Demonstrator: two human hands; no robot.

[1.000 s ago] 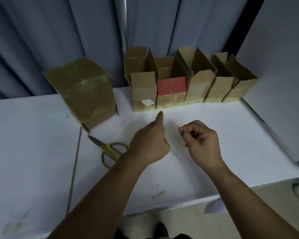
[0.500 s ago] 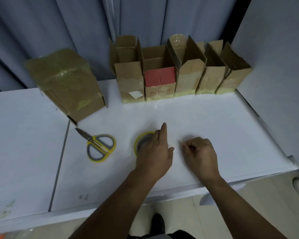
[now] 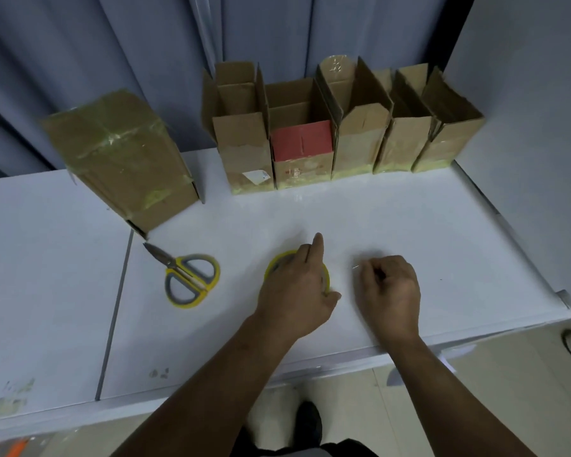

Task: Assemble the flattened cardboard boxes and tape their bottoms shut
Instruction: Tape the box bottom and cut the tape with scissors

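On table point(image 3: 409, 225), left hand point(image 3: 297, 291) now grips tape roll point(image 3: 276, 262); right hand point(image 3: 393, 288) stays curled, contents unclear.

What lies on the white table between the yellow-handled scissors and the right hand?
In the head view, a yellow roll of tape lies there, with the left hand on top of it, between the yellow-handled scissors and the right hand.

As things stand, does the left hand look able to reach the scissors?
Probably yes. The scissors lie flat on the table just left of the left hand, with bare tabletop between them. The hand grips the tape roll, so it would have to let go first.
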